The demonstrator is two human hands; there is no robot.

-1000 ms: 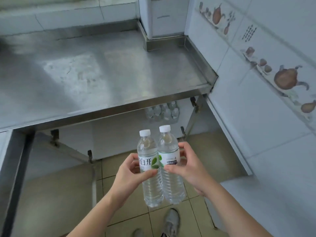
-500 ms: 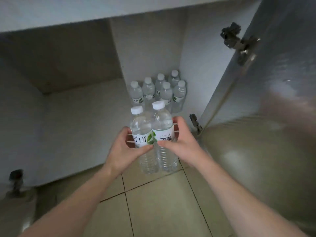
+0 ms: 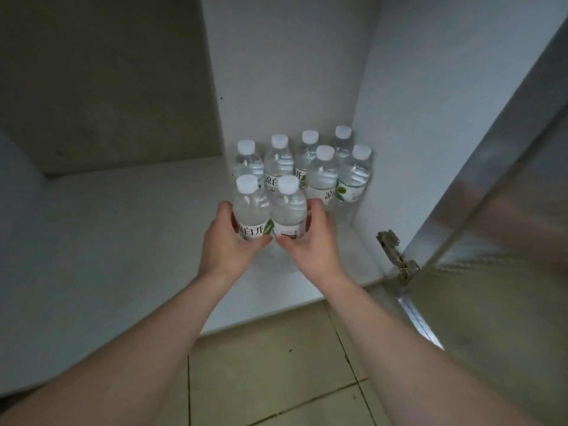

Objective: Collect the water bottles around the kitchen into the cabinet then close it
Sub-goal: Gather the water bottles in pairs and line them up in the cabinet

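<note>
The left hand [image 3: 226,244] gripped one bottle [image 3: 250,210] and the right hand [image 3: 307,244] gripped the other bottle [image 3: 289,212], fingers wrapped behind and mostly hidden. Both bottles stood upright, touching, their bases hidden, over the cabinet floor [image 3: 123,241]. Six stored bottles [image 3: 322,176] crowded the floor's back right corner, beside the open door [image 3: 491,241].
</note>
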